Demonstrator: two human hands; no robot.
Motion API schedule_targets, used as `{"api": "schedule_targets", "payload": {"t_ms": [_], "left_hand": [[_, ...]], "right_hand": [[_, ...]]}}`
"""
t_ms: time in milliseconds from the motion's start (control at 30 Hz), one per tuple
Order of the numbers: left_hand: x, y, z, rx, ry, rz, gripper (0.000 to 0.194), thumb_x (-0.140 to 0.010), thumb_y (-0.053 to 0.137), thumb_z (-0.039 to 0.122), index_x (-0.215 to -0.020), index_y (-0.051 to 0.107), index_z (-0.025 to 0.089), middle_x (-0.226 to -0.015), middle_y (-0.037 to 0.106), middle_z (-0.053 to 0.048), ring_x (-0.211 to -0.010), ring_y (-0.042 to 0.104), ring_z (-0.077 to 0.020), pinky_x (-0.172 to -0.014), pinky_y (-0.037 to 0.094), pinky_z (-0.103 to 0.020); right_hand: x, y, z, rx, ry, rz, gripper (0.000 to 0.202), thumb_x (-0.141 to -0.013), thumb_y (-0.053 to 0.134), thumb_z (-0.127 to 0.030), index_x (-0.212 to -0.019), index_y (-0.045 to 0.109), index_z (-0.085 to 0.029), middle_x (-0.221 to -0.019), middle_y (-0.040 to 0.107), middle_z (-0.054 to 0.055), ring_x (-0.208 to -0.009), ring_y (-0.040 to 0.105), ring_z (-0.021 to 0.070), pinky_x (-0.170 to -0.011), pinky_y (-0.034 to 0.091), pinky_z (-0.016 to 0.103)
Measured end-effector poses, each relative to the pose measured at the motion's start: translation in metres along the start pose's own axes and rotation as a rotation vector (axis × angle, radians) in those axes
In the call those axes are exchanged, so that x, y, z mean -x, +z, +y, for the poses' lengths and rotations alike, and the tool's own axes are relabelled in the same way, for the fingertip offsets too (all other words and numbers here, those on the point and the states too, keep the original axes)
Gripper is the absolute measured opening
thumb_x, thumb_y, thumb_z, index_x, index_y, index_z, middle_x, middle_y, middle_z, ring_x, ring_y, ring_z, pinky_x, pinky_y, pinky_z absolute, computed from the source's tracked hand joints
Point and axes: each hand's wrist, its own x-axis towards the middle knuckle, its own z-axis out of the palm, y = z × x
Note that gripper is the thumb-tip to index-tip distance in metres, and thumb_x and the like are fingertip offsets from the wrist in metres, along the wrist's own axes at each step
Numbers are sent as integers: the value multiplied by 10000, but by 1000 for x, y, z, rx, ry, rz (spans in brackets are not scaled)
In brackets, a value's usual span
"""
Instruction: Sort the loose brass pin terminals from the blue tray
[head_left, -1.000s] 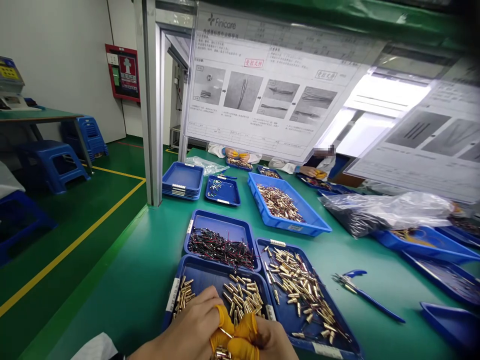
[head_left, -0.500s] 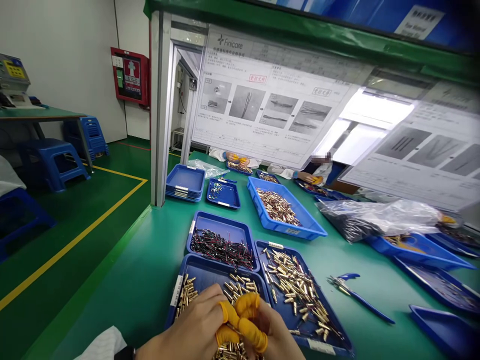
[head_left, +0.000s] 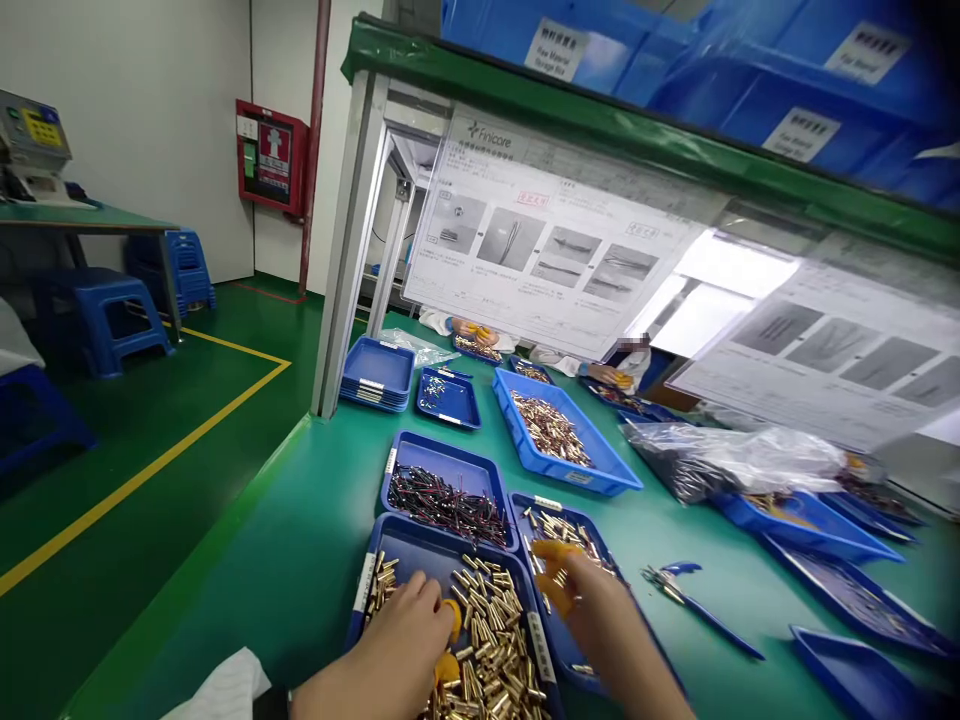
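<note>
My left hand (head_left: 409, 635), with yellow finger covers, is over the near blue tray (head_left: 541, 648), which holds brass-coloured tubes (head_left: 487, 625). Its fingers are curled down and their tips are largely hidden. My right hand (head_left: 577, 590), also in yellow covers, hangs over the right blue tray (head_left: 551, 502) of brass pieces. Its thumb and fingers are apart, with nothing visible between them. Behind the near tray, a blue tray (head_left: 442, 447) holds dark and red wires (head_left: 450, 503).
Pliers (head_left: 701, 605) lie right of the trays. Farther back are a large light-blue bin (head_left: 616, 478), a small tray (head_left: 448, 412), stacked trays (head_left: 375, 378) and a plastic bag (head_left: 765, 455). A metal post (head_left: 349, 250) stands at left. Other people's hands (head_left: 480, 332) work across the table.
My hands were together over the near tray and have separated. My right hand has moved right and forward over the right tray, its fingers now apart. The camera view has shifted.
</note>
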Motion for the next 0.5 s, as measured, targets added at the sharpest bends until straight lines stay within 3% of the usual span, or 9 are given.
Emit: {"api": "schedule_targets", "payload": {"t_ms": [67,133,267,367,500], "left_hand": [[4,-5,2,33,20,5,363,-640,458,-88,-906,553,139,-1012,580,-111,-964,497,-247,-827,430,-344],[6,-4,1,66,52,33,378,-635,430,-100,-891,542,153,-984,591,-88,-936,511,-221,-807,430,-305],[1,10,-7,93,81,103,371,-619,425,-94,-846,543,174,-948,598,-50,-863,540,-195,-736,429,-261],[-2,14,-9,112,90,134,276,-694,460,-43,-818,562,181,-934,604,-48,-848,551,-202,-727,419,-267],[-1,4,-2,276,75,174,184,-769,502,40,-837,596,183,-895,609,-46,-829,554,-204,-752,403,-288]], "right_hand": [[-12,17,-19,34,-183,-35,272,-755,465,-25,-875,623,-212,-866,669,78,-642,654,188,-514,504,258],[-22,33,-35,62,-295,-46,303,-732,455,24,-813,634,-206,-781,653,65,-604,642,193,-458,467,244],[-33,44,-36,53,-412,17,284,-725,447,35,-668,605,-193,-651,641,52,-575,632,208,-432,451,246],[-25,34,-28,-10,-354,135,268,-821,408,-72,-625,559,-178,-600,640,77,-478,607,201,-399,465,272],[9,21,-38,-239,-140,262,202,-890,433,-268,-766,550,-160,-662,669,91,-539,651,183,-480,542,258]]}}
